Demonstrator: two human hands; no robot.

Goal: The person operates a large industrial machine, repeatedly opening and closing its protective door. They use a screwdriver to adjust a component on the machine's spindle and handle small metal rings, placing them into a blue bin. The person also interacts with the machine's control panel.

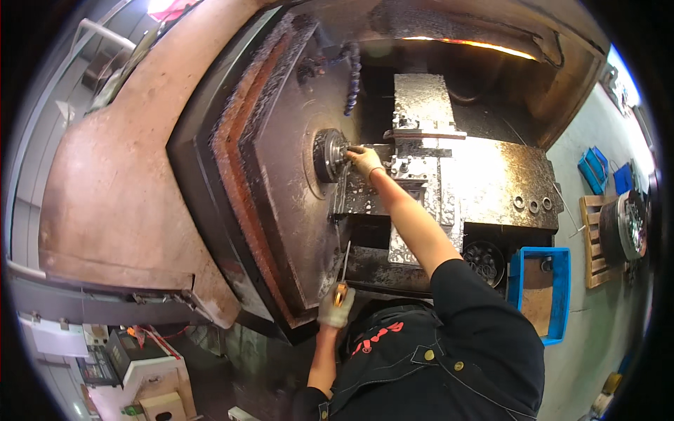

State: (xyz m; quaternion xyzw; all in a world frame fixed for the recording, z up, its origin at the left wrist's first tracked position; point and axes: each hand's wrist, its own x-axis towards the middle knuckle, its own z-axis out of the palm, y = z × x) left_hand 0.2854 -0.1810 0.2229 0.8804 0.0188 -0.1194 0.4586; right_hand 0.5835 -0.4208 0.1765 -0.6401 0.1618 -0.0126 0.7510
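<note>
My right arm reaches across the lathe, and my gloved right hand (366, 161) is at the dark round chuck (328, 156). Its fingers close on a small round metal part (345, 151) at the chuck's face; the fingertips partly hide it. Lower down, beside the machine's front edge, my gloved left hand (335, 309) is wrapped round a tool with an orange-yellow handle (340, 294). From it a long thin metal rod (347, 261) points up toward the machine; the tool's exact kind is unclear. Right of the chuck sits the tool slide (421, 168), with my right forearm passing over its lower part.
Several metal rings (534, 207) rest on the machine bed's right end. Below stand a round container (484, 263) of ring-like parts and a blue crate (559, 295). A segmented coolant hose (352, 81) hangs above the chuck. Farther right is a wooden pallet (597, 270) bearing a drum.
</note>
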